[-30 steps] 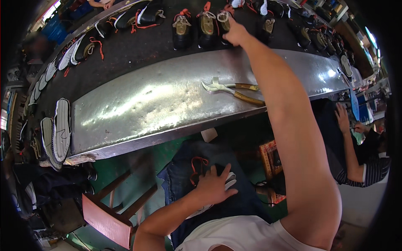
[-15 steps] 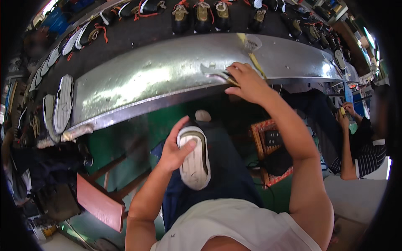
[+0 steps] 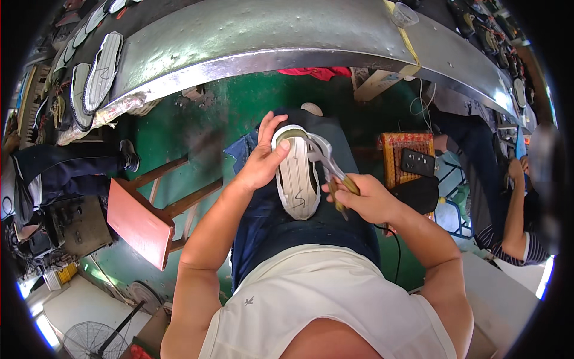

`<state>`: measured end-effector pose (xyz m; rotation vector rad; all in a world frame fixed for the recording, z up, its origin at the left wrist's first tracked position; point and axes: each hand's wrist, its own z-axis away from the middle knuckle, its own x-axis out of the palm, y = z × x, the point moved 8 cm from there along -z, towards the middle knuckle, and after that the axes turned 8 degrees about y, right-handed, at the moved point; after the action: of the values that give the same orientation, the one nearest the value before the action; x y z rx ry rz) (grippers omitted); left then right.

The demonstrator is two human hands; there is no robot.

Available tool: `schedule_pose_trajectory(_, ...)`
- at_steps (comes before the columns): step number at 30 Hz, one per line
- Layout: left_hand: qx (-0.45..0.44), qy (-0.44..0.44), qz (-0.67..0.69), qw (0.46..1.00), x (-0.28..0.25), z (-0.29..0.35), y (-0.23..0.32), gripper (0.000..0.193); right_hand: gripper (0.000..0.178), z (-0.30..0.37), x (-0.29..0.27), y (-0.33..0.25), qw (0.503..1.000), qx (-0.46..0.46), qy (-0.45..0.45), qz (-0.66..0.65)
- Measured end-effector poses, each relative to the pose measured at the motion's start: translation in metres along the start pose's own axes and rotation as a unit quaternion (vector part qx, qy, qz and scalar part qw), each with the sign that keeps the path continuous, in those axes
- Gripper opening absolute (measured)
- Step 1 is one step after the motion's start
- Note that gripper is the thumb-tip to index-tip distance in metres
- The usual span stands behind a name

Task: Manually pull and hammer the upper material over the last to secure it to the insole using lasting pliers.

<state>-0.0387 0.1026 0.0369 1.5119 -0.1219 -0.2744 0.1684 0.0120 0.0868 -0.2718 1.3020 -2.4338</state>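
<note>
My left hand (image 3: 260, 163) grips a shoe (image 3: 298, 188) over my lap, its pale grooved sole facing up and a dark pen mark near the lower end. The thumb presses on the sole near the upper end, with the fingers round the far side. In my right hand (image 3: 371, 198) is a pair of pincers (image 3: 326, 157) with curved metal jaws and yellowish handles. Those jaws sit against the shoe's right edge near its upper end; whether they pinch any material I cannot tell. Most of the shoe's upper is hidden beneath the sole.
A metal-topped bench (image 3: 239, 36) curves across the far side, with loose soles (image 3: 103, 73) at its left end and a clear cup (image 3: 405, 15) on top. A pink-seated wooden stool (image 3: 139, 222) stands left, a phone (image 3: 418, 161) lies right. People sit at both sides.
My right hand has brought the pincers from the bench edge down to the shoe. The view has tilted downward. My left hand still holds the shoe.
</note>
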Motion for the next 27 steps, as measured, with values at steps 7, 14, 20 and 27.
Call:
schedule_pose_trajectory(7,0.033,-0.019,-0.013,0.999,0.005,-0.002,0.012,0.062,0.03,-0.008,0.008,-0.025,0.96,0.182,-0.093,-0.194)
schedule_pose_trajectory(14,0.079,0.014,-0.05,0.996,-0.001,-0.007,0.01,0.045,0.03,-0.058,-0.013,0.003,0.954,-0.141,0.044,0.261)
schedule_pose_trajectory(20,0.055,-0.007,-0.011,0.998,-0.006,-0.012,0.01,0.045,0.03,-0.041,-0.002,-0.003,0.914,-0.221,0.134,0.313)
schedule_pose_trajectory(27,-0.118,0.083,0.099,0.985,-0.001,-0.015,-0.007,0.04,0.025,-0.037,-0.012,-0.017,0.951,-0.06,0.014,0.304)
